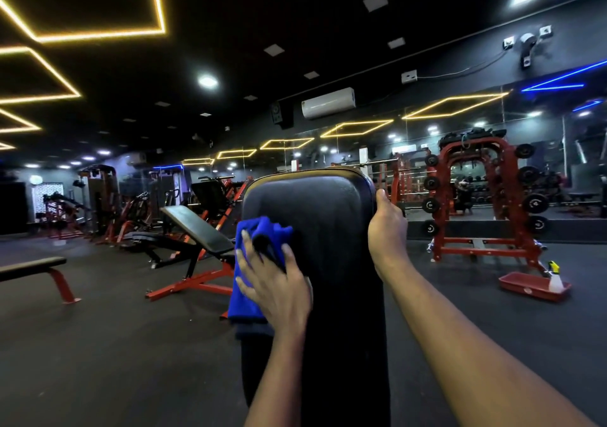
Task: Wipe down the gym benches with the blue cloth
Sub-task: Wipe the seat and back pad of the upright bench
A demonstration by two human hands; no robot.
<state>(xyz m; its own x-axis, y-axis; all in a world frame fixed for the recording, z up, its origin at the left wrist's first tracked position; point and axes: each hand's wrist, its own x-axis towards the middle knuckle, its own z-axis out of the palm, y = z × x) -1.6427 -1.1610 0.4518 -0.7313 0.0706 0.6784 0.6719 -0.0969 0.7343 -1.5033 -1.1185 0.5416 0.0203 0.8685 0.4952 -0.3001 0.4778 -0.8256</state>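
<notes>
Here, the left hand [276,288] is pressing a bright blue folded cloth [247,290] against the left edge of an upright black padded bench back [325,229]. Its fingers are spreading fairly straight over the cloth, part of which is hanging off the pad's side. The right hand [387,229] is gripping the pad's right edge near the top, thumb in front, fingers curling behind. Just beyond, on the left, a black-and-red incline bench [197,229] is standing, with a low flat bench on red legs [33,267] farther left. On the floor to the right, a red plastic tray [525,290] is holding a yellow-topped spray bottle [555,277], beside a red rack of black weight plates [476,196].
</notes>
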